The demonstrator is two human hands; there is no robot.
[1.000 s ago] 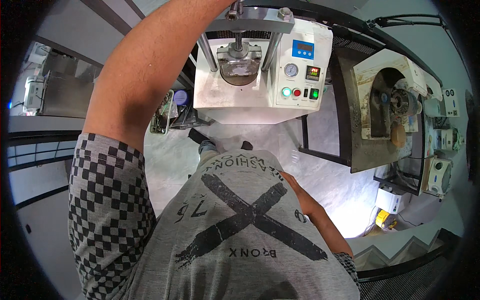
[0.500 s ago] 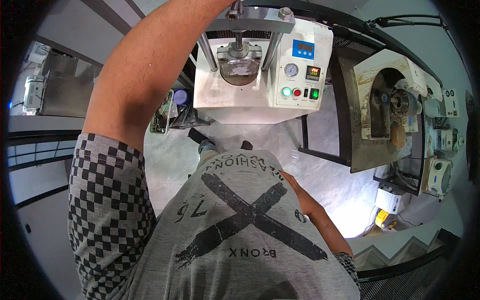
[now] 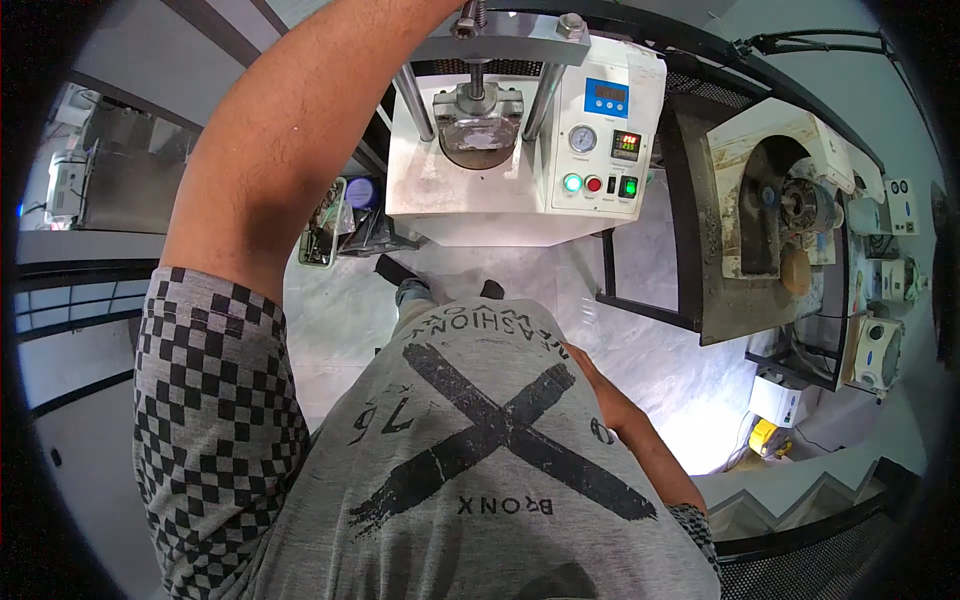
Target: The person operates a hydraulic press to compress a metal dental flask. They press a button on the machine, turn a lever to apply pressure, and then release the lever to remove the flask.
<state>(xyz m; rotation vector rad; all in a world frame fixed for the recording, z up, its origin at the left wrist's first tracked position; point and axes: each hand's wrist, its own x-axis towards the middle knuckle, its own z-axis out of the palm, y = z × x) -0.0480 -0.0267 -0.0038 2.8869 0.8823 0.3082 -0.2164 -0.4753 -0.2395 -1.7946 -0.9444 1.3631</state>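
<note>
My left forearm [image 3: 300, 130] rises to the top of a white press machine [image 3: 500, 200], beside its threaded screw [image 3: 470, 15] and grey crossbar [image 3: 510, 45]. The left hand is cut off by the upper edge of the picture. Under the crossbar a metal block sits on a round platen [image 3: 478, 125] between two steel columns. The press's panel [image 3: 600, 150] has a blue display, a dial and green and red buttons. My right forearm [image 3: 620, 420] hangs at my side, and its hand is hidden behind my grey shirt [image 3: 480, 450].
A second, dirty white machine with a round opening [image 3: 780, 200] stands on a black frame to the right. A tray of small items [image 3: 325, 225] sits left of the press. Stair steps [image 3: 800, 500] lie at the lower right, and my shoes [image 3: 410, 290] stand on pale marble floor.
</note>
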